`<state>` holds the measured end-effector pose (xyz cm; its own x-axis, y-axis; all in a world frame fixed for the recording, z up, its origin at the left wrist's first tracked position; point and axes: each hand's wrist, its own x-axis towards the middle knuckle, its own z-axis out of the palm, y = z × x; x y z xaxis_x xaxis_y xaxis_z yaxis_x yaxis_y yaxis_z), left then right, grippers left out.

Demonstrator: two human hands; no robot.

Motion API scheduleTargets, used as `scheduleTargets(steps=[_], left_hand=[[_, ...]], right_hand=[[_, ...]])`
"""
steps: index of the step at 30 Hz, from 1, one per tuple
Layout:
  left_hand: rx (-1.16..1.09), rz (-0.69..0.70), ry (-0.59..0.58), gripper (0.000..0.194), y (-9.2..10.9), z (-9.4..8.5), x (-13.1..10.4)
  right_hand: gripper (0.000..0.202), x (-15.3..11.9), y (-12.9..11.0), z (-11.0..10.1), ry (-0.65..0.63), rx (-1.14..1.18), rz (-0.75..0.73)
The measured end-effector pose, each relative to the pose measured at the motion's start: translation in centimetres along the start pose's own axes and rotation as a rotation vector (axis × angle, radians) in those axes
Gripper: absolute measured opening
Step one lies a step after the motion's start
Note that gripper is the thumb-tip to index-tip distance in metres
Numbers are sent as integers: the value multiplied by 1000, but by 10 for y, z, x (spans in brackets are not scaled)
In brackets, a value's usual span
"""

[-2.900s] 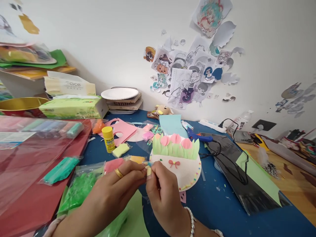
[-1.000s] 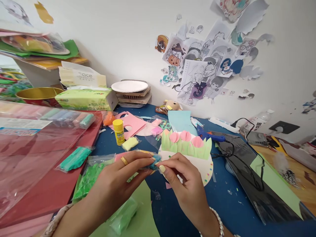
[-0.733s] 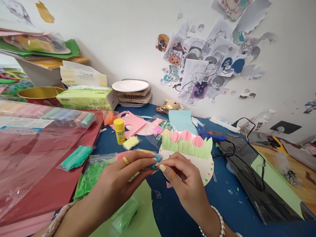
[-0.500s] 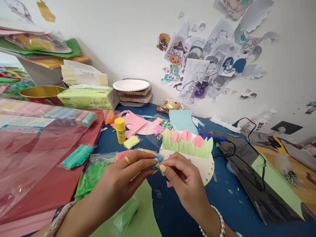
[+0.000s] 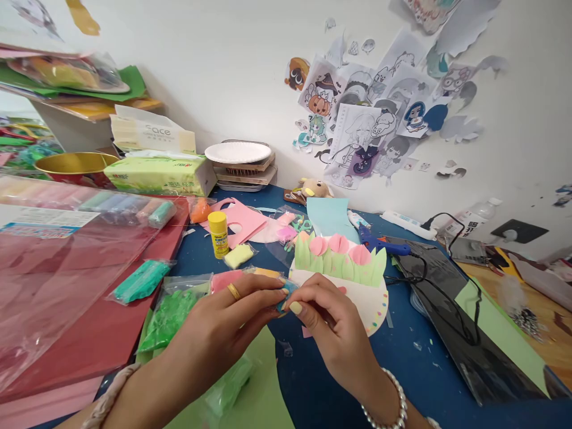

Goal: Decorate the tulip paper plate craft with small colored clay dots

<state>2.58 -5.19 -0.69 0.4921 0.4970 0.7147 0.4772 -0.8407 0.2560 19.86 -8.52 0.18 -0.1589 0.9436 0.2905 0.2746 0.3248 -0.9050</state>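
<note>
Between my two hands is a small packet of blue clay (image 5: 289, 289) in clear wrapping, mostly covered by fingers. My left hand (image 5: 223, 319) is closed around its left side. The thumb and forefinger of my right hand (image 5: 337, 325) pinch the packet's right edge. Just behind the hands lies a white paper plate (image 5: 378, 298) decorated with green paper grass (image 5: 330, 265), pink paper tulips (image 5: 338, 243) and coloured dots along its rim. Bagged green clay (image 5: 172, 319) sits left of my left hand, and another light green packet (image 5: 230, 381) lies below it on green paper (image 5: 263, 393).
A glue stick (image 5: 218, 235) stands behind a pale yellow clay packet (image 5: 239, 255). A blue glue gun (image 5: 384, 245) with its black cord lies at the right, near a black sheet (image 5: 447, 322). Red card (image 5: 102, 333) and a teal clay packet (image 5: 142, 282) are at the left.
Both hands stay nearly in place, still gripping the blue clay packet. Slightly more of the blue shows between the fingers. The camera view has shifted very little.
</note>
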Motion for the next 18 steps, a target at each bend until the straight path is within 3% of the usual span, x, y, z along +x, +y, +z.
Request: scheduleTargets(steps=[18], left_hand=[[16, -3, -20, 14, 0, 1, 1]], right_hand=[[19, 1, 0, -1, -41, -5, 23]])
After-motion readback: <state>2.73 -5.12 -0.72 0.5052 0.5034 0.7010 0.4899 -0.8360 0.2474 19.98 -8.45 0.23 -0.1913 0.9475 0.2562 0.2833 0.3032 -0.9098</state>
